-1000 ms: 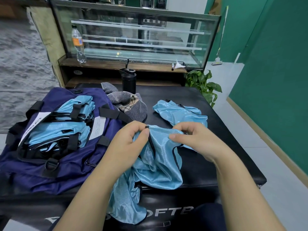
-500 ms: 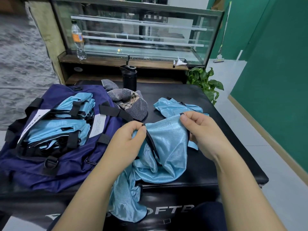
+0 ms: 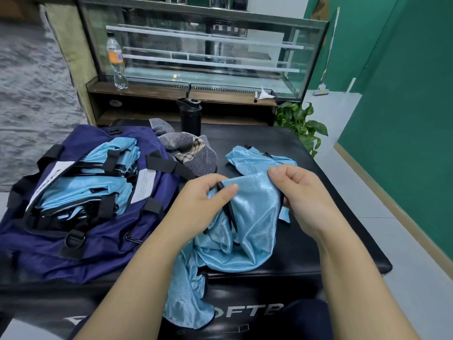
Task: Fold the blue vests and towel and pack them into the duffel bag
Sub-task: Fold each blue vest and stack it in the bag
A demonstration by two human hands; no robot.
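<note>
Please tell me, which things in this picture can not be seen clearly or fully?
- Head view: how many folded vests lie in the duffel bag; the stack and straps hide the lower ones.
- White label on the bag: print too small to read.
- Lettering on the table front: partly covered by the held vest in the left hand and right hand.
- Towel: left part hidden behind the bag.

The vest [image 3: 247, 217] between the fingers [image 3: 230, 190] is shiny light blue with thin black trim. Just beyond the fingers lies a second vest [image 3: 245, 160] of the same light blue. Left of the fingers, the duffel bag [image 3: 81, 241] is dark navy with black straps and white labels, and it holds light blue folded vests [image 3: 85, 190]. The towel [image 3: 193, 153] is grey striped, with a beige check patch. The table [image 3: 306, 241] is black with white letters.
</note>
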